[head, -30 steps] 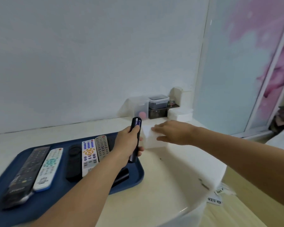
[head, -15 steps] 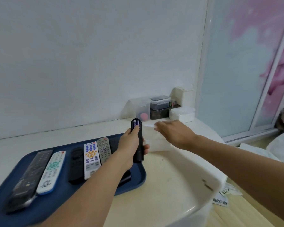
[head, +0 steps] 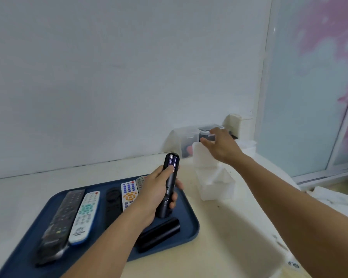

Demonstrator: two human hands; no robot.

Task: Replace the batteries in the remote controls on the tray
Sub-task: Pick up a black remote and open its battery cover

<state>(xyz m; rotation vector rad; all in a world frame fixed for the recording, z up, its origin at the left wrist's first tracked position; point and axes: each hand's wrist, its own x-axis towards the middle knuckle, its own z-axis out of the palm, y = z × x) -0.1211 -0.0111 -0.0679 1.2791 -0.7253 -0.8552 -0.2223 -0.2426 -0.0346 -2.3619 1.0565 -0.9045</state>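
The right hand (head: 219, 146) has lifted, fingers spread, toward the clear boxes (head: 191, 140), while the left hand (head: 159, 189) grips the open remote (head: 169, 183), whose uncovered batteries (head: 173, 162) could tip out.

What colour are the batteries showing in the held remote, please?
Purple batteries, seen in the head view, the only one.

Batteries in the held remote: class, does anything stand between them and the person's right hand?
Nothing visible does. The batteries lie uncovered in the remote gripped by the left hand; the right hand is off at the white box.
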